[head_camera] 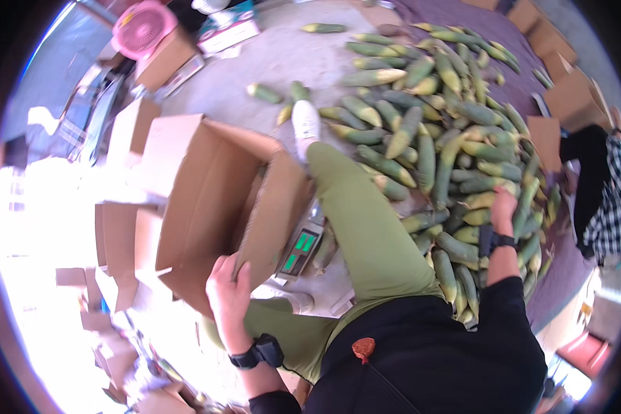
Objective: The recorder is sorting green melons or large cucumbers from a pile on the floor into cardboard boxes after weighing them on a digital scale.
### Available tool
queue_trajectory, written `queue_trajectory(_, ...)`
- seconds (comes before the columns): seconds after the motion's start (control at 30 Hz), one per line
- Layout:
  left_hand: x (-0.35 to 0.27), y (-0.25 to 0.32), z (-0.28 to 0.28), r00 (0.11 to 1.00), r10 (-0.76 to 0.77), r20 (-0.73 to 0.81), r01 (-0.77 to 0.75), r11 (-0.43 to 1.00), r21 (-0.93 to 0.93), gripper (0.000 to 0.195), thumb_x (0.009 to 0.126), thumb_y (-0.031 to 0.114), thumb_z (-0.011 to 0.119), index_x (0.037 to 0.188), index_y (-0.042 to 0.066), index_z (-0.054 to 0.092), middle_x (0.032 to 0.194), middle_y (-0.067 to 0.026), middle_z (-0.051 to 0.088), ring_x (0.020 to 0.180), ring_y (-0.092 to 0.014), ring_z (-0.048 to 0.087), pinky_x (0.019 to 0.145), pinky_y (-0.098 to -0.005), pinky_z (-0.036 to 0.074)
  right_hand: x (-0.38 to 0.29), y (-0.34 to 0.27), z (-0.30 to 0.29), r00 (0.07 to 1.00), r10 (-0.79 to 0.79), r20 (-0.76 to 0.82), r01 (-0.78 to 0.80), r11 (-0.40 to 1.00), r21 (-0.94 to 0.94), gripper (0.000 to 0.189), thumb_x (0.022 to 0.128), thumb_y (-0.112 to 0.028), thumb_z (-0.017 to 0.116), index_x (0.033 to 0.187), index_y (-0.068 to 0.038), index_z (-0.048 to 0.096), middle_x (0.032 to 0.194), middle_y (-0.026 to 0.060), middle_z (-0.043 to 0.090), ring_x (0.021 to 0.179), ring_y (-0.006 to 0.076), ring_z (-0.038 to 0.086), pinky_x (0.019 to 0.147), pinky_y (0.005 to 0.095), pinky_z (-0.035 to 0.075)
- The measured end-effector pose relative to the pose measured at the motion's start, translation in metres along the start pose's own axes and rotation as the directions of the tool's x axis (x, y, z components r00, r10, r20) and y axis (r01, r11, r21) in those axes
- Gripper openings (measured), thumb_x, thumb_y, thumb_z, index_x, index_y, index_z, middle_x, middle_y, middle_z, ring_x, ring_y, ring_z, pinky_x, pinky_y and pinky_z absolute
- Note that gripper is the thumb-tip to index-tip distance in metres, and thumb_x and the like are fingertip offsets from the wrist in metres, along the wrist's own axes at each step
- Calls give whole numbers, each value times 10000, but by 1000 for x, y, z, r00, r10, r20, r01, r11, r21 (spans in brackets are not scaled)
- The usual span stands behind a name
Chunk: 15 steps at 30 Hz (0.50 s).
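Note:
My left hand [230, 290] grips the near wall of an open cardboard box [284, 196], thumb on one side and fingers on the other. The box is tilted, and the part of its inside that I can see is bare. Under its right side, a digital scale [300, 246] shows a lit green display. On the right, my right hand [504, 207] reaches into a large heap of green radishes [406, 132]. Its fingertips are at the pale end of one green radish [478, 185]; whether they close around it I cannot tell.
The heap lies partly on a purple cloth [559, 295]. My knee [336, 165] rises between box and heap. More cardboard boxes [119, 233] stand left, and others [574, 98] at upper right. A person in a checked sleeve [608, 207] is at the right. A pink fan [145, 28] stands far left.

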State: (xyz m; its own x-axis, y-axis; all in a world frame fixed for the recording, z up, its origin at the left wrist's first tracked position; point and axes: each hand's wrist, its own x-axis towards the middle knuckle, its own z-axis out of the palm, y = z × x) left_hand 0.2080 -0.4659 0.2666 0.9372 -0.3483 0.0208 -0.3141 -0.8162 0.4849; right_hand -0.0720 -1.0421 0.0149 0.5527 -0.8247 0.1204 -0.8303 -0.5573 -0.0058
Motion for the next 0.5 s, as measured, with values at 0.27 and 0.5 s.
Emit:
queue_trajectory(0.27, -5, 3, -2, 999, 40, -16, -40, 999, 23, 153, 811, 131, 629, 942, 64, 668, 808, -101, 601, 765, -301, 613, 674, -378, 508, 34, -96, -180, 942, 275, 191, -217, 68, 974, 239, 965, -240, 511, 905, -42, 631, 601, -73, 364, 459, 34, 285, 443, 207, 258)
queue_trajectory(0.5, -8, -2, -3, 995, 78, -68, -73, 995, 72, 142, 810, 161, 639, 914, 67, 663, 781, -95, 585, 759, -284, 610, 654, -384, 502, 1, -258, -318, 901, -418, -118, 100, -64, 993, 249, 989, -191, 471, 933, 21, 589, 673, -25, 434, 601, 64, 375, 583, 232, 328)
